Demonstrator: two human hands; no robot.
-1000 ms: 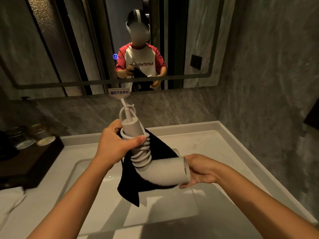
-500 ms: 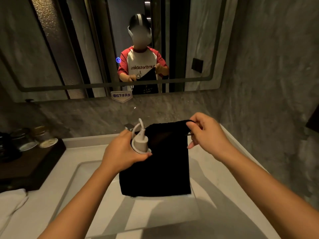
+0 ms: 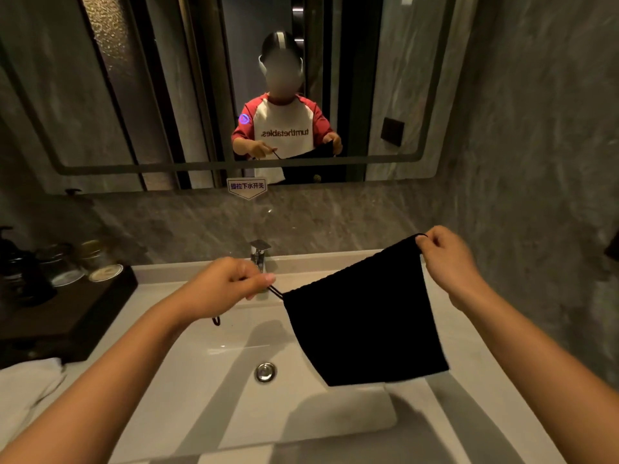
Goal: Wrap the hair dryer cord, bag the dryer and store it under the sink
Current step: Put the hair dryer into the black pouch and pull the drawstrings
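Head view: bag hangs between both hands' grip.

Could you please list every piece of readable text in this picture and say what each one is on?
"提拉下水开关": on the small white sign at the mirror's lower edge, above the faucet.
"turnthetables": on the white shirt front of the person reflected in the mirror, reading reversed; letters slightly blurred.
The black bag and the jars show no readable text.
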